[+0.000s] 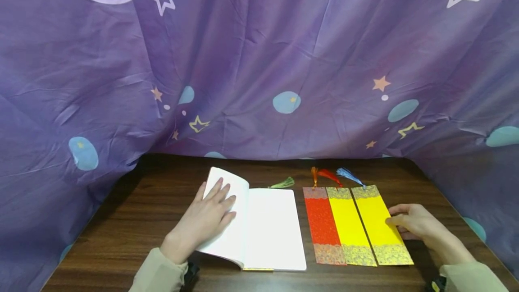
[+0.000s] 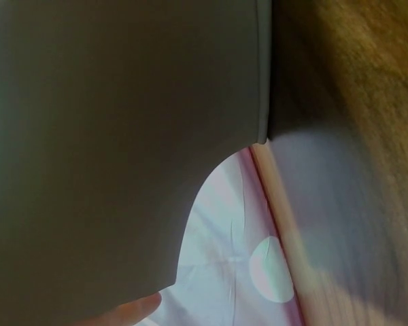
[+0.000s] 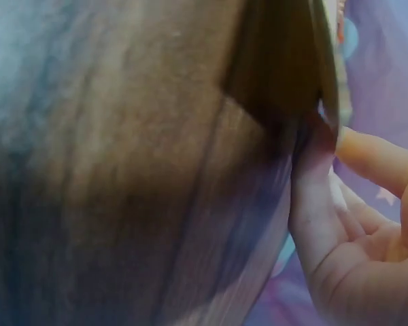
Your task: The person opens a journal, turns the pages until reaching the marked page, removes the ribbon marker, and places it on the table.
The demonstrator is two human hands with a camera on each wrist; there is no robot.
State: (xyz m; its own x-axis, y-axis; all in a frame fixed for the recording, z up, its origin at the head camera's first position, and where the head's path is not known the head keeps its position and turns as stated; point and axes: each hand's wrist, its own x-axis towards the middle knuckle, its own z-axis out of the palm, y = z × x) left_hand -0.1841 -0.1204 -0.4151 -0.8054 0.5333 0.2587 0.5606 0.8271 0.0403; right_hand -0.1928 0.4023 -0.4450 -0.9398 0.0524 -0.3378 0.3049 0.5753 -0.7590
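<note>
An open notebook with blank white pages lies on the table, its left side raised at a slant. My left hand rests on the left page with its fingers spread. In the left wrist view the dim underside of the raised side fills much of the frame, and a fingertip shows at its edge. My right hand pinches the right edge of a yellow bookmark with a blue tassel. In the right wrist view, thumb and finger meet at the thin bookmark's edge.
Left of the pinched one lie another yellow bookmark and a red bookmark, with red and orange tassels above. A green tassel sticks out at the notebook's top edge. Behind the wooden table hangs a purple patterned curtain.
</note>
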